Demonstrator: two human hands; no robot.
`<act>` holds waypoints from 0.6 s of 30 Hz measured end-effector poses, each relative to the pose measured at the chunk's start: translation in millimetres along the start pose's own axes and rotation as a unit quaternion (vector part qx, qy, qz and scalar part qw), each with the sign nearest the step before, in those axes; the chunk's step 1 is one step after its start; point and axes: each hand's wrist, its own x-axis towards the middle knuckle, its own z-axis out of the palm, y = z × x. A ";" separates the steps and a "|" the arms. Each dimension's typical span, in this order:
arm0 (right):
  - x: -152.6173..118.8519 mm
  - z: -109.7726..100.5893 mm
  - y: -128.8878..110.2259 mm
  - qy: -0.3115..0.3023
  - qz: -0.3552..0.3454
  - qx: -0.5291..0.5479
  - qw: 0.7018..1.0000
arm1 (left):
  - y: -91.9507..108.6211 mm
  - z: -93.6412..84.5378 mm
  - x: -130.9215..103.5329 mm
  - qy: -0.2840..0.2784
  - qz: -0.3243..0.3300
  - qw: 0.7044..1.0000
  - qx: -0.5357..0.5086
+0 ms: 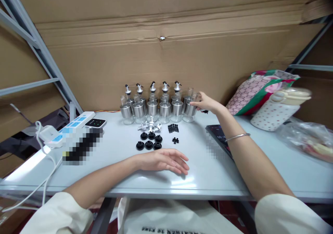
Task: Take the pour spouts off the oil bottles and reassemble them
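Rightward of bottles: phone, flask, patterned bag.

Lighting bright; glare streaks the glossy pale-grey flat bench between five and six o'clock. Edges stretched; two o'clock corner dark; pixelation at eight.

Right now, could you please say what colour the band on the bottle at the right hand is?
Silver; the band shows best in the head view.

Blocked left of the right grip by crowded bottles, behind by cardboard. Passable toward the left grip, between phone and small black pieces. Hemmed just beyond the left grip by black caps.
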 end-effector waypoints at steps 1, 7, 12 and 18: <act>0.1 -4.3 -4.6 0.064 -0.027 -0.028 0.997 | 0.4 0.9 -0.1 0.006 -0.002 1.000 0.001; -39.8 -12.4 -51.1 0.187 -0.194 0.127 0.955 | 1.7 6.1 0.2 0.042 -0.011 0.999 0.001; -104.5 53.2 -64.6 -0.118 -0.216 0.346 0.905 | 0.2 6.0 0.9 0.053 0.001 0.999 -0.012; -143.2 97.2 -67.2 -0.229 -0.187 0.343 0.892 | -2.7 -2.0 2.3 0.022 0.013 0.999 -0.024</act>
